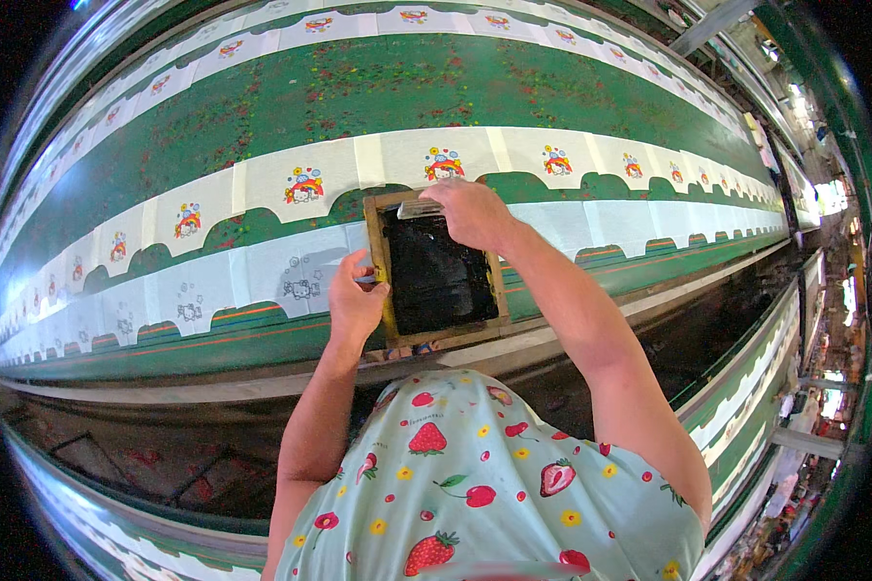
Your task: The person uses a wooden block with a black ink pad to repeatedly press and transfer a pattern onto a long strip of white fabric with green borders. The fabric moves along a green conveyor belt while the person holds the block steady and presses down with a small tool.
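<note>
A wooden-framed printing screen lies on the row of light blue cut pieces nearest me. Black ink covers most of its mesh. My left hand is closed on the frame's left bar, thumb toward the inside. At the far end of the frame, my right hand grips a squeegee, whose pale edge shows left of the fingers. Left of the screen, a blue piece bears black outline prints. Blue pieces to its right look unprinted.
Beyond, cream pieces with colourful rainbow prints line the long green table, followed by another printed row. A pale rail runs along the near edge. Behind me stands another table with white pieces.
</note>
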{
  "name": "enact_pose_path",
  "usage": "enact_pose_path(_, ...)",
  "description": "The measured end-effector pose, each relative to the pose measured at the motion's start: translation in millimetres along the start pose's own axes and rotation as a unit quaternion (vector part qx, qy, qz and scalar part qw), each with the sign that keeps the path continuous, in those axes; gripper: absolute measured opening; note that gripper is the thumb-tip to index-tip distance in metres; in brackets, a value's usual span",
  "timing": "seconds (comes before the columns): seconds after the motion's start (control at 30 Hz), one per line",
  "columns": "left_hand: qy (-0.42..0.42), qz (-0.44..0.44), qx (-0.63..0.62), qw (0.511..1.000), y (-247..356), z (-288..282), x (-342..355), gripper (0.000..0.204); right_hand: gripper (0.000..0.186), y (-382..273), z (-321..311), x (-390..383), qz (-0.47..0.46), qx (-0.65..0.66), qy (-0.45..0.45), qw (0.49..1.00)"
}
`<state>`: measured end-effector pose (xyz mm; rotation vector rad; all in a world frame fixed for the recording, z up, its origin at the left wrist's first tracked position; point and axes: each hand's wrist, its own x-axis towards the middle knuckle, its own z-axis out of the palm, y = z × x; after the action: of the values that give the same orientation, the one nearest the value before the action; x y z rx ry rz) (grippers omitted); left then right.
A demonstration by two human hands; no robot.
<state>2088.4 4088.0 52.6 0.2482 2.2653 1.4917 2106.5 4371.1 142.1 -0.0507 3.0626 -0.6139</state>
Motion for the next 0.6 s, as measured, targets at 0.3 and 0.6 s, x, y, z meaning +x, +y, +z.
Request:
enact_pose_path(0.3, -0.024, -0.008, 0.006, 1.0, -0.9, -2.0, 3.7, 0.072, 0.046, 2.5, 17.1, -9.0, -0.023, -0.055, 0.047, 0.997)
enact_pose_path(0.6, -0.025, 0.005, -0.027, 0.999, -2.2, -0.2, -1.7, 0.068, 0.049, 0.3, 15.7, -29.1, 0.008, 0.006, -0.069, 0.998)
